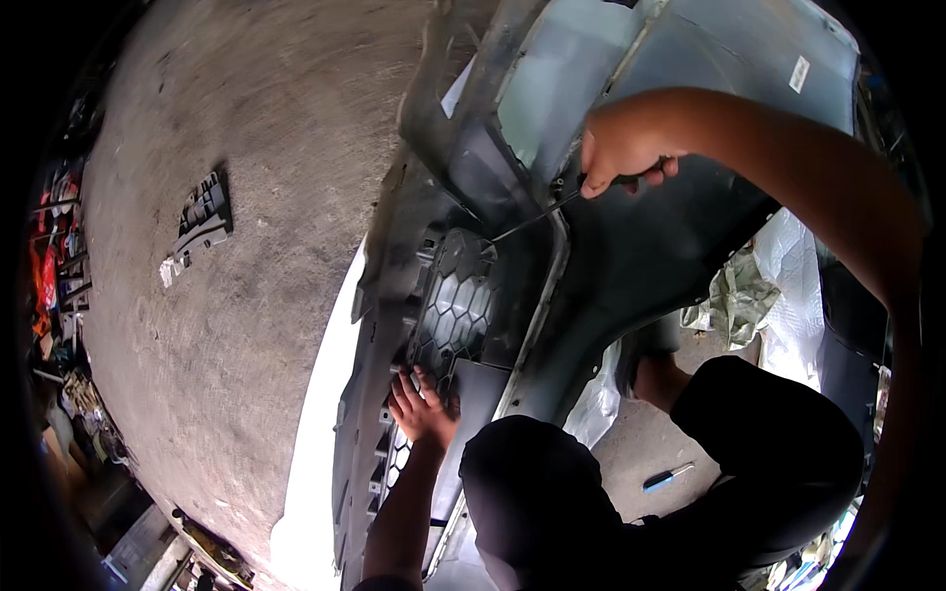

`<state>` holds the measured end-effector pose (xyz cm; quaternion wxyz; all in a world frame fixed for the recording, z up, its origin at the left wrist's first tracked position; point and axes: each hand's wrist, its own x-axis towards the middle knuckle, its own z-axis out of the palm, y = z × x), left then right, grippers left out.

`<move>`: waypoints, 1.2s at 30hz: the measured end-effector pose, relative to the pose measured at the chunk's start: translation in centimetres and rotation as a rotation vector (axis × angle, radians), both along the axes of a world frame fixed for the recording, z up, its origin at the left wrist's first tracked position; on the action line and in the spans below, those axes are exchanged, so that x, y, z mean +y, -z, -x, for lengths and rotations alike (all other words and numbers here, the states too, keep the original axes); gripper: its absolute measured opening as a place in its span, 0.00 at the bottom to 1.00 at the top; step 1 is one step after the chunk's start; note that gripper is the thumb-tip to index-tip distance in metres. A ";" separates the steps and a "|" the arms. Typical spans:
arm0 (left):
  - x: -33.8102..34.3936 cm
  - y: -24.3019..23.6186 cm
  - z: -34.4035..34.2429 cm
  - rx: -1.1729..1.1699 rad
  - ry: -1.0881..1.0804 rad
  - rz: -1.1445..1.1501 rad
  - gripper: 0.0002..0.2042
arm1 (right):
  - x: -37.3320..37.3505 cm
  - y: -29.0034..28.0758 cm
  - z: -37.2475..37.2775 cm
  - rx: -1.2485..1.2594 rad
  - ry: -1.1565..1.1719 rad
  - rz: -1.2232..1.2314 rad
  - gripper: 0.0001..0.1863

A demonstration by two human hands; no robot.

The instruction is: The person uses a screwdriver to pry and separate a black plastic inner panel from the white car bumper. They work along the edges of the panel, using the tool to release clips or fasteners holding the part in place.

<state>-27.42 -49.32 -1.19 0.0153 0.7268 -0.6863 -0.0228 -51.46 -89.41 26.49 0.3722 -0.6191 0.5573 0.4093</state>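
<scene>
A car bumper (641,246) lies with its ribbed inner side up in front of me. Set into it is a dark grille panel (455,310) with hexagonal mesh. My right hand (631,148) is closed round the handle of a screwdriver (537,218), which is mostly hidden by the fingers. Its long thin shaft slants down to the left, and the tip is at the upper end of the grille panel. My left hand (424,412) lies with spread fingers on the lower end of the panel, holding nothing.
A broken piece of black grille (204,212) lies on the concrete floor (266,108) at left. Near my bent legs are a blue-handled tool (668,478) and crumpled plastic wrapping (788,295). Clutter (94,409) lines the far left edge.
</scene>
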 end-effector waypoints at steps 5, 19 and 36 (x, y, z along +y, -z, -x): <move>0.0 0.0 -0.1 0.007 -0.012 0.018 0.45 | -3.2 1.7 -3.3 0.078 -0.087 -0.079 0.14; 0.0 0.3 -0.9 0.075 -0.035 0.058 0.40 | -2.8 -0.2 -8.9 0.062 -0.104 -0.080 0.17; 0.9 1.5 -0.5 0.064 -0.050 -0.006 0.46 | 9.6 4.9 -1.1 -0.120 -0.278 0.061 0.16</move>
